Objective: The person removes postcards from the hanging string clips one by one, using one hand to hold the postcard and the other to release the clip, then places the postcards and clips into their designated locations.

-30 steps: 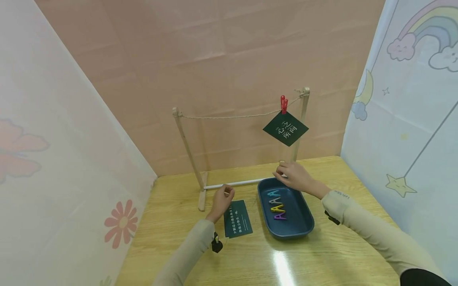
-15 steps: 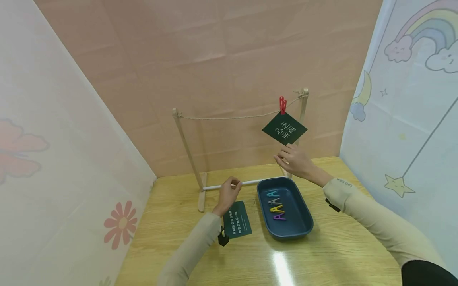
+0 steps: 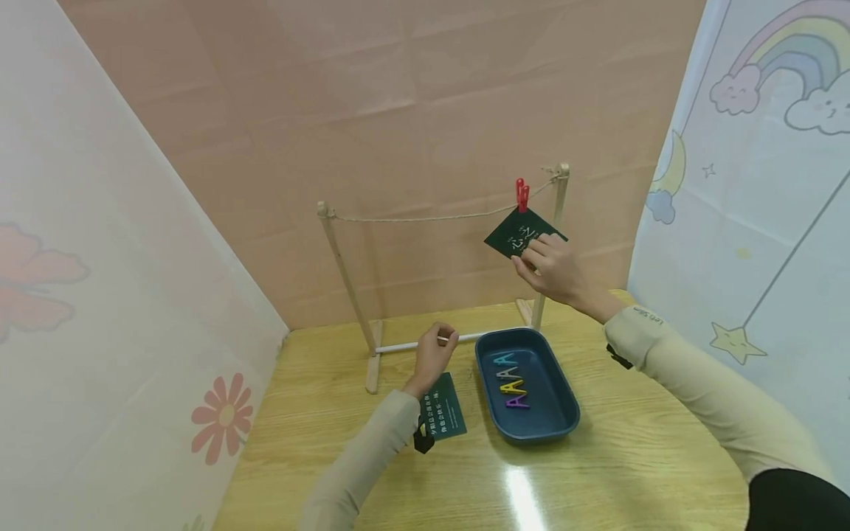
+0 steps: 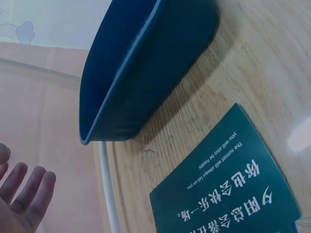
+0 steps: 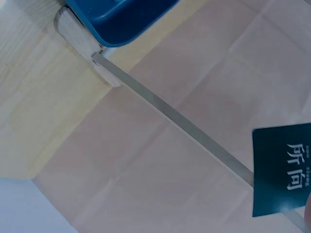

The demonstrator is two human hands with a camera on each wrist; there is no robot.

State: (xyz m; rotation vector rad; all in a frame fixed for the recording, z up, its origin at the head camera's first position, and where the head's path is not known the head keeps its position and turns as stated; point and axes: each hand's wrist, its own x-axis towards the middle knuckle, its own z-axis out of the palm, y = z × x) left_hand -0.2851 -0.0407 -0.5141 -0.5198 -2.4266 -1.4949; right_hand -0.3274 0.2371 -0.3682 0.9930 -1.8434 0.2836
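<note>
In the head view my right hand [image 3: 558, 271] is raised in front of a dark green card [image 3: 501, 240], overlapping its lower right part with loosely bent fingers. A red clothespin [image 3: 522, 196] holds that card by one corner on a string [image 3: 425, 220]. The right wrist view shows the hanging card [image 5: 277, 170] with only a bit of a finger at the frame's edge. My left hand [image 3: 433, 360] hovers over the table, loosely curled and holding nothing. Below it lies a second green card [image 3: 450, 413] with white writing, partly hidden by the wrist.
A dark blue tray [image 3: 558, 422] stands right of the lying card. Inside it several clothespins, among them a yellow one [image 3: 513, 387] and a purple one [image 3: 517, 402], form a column. Behind are the frame's wooden posts [image 3: 347, 276] and a white bottom bar [image 3: 398, 346].
My right hand has risen from above the tray's far end to the hanging card. My left hand has shifted right and slightly farther away over the lying card.
</note>
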